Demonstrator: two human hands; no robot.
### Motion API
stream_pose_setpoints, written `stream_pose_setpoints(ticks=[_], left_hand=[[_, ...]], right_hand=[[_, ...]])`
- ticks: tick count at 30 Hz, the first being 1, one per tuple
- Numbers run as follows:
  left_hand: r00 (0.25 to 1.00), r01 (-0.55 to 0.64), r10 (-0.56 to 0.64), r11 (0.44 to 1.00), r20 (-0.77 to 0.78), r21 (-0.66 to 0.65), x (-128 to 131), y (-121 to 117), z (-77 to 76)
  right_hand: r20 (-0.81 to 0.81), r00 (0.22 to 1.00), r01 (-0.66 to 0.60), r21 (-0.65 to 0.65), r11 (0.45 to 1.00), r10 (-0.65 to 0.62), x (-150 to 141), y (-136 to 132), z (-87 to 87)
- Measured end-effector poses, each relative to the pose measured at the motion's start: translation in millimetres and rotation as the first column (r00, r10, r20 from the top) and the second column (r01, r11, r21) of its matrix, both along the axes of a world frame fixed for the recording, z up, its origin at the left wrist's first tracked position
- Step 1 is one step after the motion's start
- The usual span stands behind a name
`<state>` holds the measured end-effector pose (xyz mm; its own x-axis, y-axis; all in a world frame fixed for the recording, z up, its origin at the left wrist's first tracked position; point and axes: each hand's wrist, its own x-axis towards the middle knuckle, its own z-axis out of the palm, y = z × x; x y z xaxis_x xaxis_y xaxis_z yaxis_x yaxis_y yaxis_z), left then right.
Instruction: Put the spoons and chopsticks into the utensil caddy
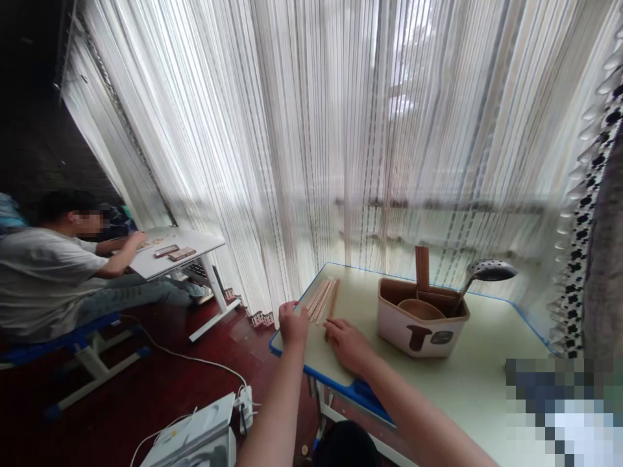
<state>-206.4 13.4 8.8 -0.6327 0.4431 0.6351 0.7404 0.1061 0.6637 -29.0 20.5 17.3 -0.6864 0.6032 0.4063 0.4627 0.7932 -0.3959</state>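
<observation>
Several pale wooden chopsticks (321, 297) lie side by side, slightly fanned, near the left edge of the table (360, 295). My left hand (293, 326) is at that edge, its fingers curled and its thumb beside the near ends of the chopsticks. What it holds, if anything, is hidden. My right hand (348, 344) rests low over the tabletop, with its fingers closed on the near end of a browner chopstick (335, 297). That chopstick lies just right of the pale bunch.
Right of my hands stands a cream utensil box (396, 327) holding a wooden bowl (421, 310), brown chopsticks (422, 267) and a slotted ladle (491, 270). Another person (53, 272) sits at a white table (199, 241) on the left. A power strip (246, 402) hangs below; curtains hang behind.
</observation>
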Motion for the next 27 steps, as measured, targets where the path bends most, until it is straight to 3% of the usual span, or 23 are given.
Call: stream_pose_setpoints(ticks=[6,13,22,27], left_hand=[[0.982,0.165,-0.170,0.985,-0.087,-0.056,9.8,-4.4,3.5],[0.963,0.247,-0.253,0.966,-0.092,-0.074,10.3,-4.4,0.8],[0.959,0.241,-0.244,0.970,-0.142,-0.037,10.0,-5.2,1.2],[0.961,0.248,-0.254,0.966,-0.104,-0.067,10.2,-4.2,1.9]], right_hand=[[0.091,0.980,0.180,-0.033,0.983,-0.176,3.8,-9.9,5.1],[0.104,0.952,0.291,-0.002,0.957,-0.289,10.5,-17.9,5.5],[0.112,0.923,0.372,-0.015,0.928,-0.368,16.6,-18.0,5.0],[0.070,0.954,0.292,0.001,0.956,-0.291,22.6,-18.6,4.6]])
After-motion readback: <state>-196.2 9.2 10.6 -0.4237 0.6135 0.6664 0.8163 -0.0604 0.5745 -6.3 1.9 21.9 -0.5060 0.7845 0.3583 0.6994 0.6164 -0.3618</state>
